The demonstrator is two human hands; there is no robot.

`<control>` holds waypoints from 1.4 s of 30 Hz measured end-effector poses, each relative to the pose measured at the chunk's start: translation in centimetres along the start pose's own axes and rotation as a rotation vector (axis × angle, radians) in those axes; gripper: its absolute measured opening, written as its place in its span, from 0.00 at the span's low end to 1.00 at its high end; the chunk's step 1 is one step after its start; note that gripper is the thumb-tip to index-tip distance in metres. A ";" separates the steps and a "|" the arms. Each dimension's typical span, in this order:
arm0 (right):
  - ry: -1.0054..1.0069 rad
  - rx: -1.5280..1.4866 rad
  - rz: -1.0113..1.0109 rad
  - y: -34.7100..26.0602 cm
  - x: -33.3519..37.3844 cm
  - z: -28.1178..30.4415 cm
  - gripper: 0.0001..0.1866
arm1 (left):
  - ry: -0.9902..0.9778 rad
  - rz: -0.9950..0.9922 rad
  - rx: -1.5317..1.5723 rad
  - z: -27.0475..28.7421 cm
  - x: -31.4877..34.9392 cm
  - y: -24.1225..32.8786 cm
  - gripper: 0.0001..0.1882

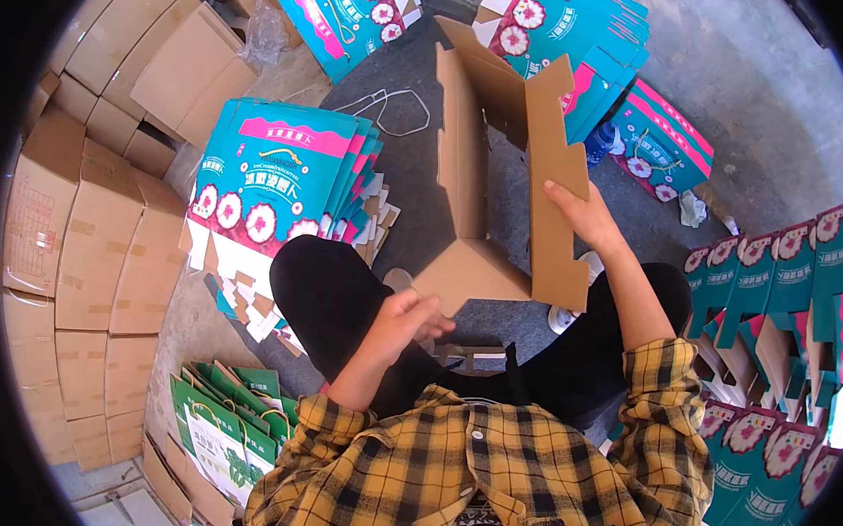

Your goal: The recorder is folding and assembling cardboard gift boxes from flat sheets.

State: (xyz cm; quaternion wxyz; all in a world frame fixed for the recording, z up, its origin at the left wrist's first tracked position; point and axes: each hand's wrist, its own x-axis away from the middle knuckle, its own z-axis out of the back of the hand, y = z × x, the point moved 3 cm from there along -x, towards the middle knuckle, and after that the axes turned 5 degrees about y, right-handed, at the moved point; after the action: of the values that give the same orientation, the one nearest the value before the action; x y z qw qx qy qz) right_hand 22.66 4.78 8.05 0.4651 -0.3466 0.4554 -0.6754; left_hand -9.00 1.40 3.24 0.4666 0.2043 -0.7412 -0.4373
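A plain brown cardboard box (461,255), its side walls raised and an end flap folded out, stands between my knees, partly unfolded. My right hand (582,214) grips its right wall, fingers on the outer face and thumb over the near side. By the low corner of the end flap is my left hand (402,326). Its fingers are bent and slightly smeared, and whether they pinch the flap is unclear. Left of the box lies a stack of flat teal and pink printed cartons (280,167).
Sealed brown cartons (98,239) are piled along the left. More teal cartons (582,44) lie at the back, beside a teal gift box (667,142). Rows of teal boxes (769,278) stand on the right. Green bags (226,424) sit at lower left; a white cord loop (405,112) lies behind the stack.
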 end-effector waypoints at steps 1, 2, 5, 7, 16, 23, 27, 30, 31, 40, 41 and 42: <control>-0.004 0.038 0.010 -0.3 0.0 0.2 0.20 | 0.001 0.000 0.001 0.4 0.3 0.2 0.15; -0.005 0.038 0.010 -0.7 0.0 0.5 0.20 | -0.086 0.001 -0.222 0.7 0.8 0.6 0.15; -0.069 0.252 0.112 -3.5 0.3 2.1 0.17 | 0.088 -0.518 -0.833 1.2 3.5 7.7 0.10; -0.262 0.515 0.305 -6.2 0.1 2.8 0.15 | 0.486 -0.771 -0.867 1.7 4.3 14.0 0.16; -0.505 0.844 0.930 -12.5 0.0 1.9 0.17 | -0.116 -0.938 -1.201 4.4 -6.8 13.9 0.32; -0.287 1.371 0.962 -11.7 -3.0 2.0 0.16 | 0.053 -0.963 -0.974 0.5 -8.9 7.2 0.20; 0.507 0.968 1.058 -10.9 -1.6 4.7 0.20 | 0.227 -0.791 -0.830 -1.9 -8.8 5.1 0.17; 0.308 0.544 0.406 -5.6 -1.0 3.9 0.30 | 0.278 -0.632 -0.826 -3.3 -9.8 3.4 0.15; 0.164 0.528 0.250 -4.4 -0.5 2.6 0.36 | 0.293 -0.621 -0.809 -3.5 -10.5 2.9 0.16; -0.083 0.481 -0.010 1.1 -2.5 -2.6 0.39 | 0.325 -0.542 -0.993 -4.7 -10.4 4.2 0.17; -0.098 0.458 -0.046 1.0 -2.9 -2.6 0.31 | 0.326 -0.542 -1.004 -4.5 -10.1 4.4 0.17; -0.088 0.452 -0.050 1.5 -3.4 -2.2 0.31 | 0.342 -0.625 -0.947 -4.8 -9.7 4.8 0.19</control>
State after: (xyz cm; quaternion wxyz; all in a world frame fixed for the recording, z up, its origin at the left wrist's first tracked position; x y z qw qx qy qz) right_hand 22.30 8.44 5.78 0.5336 -0.2740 0.2631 -0.7557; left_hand 0.34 8.70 3.18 0.4687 0.2501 -0.2845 -0.7980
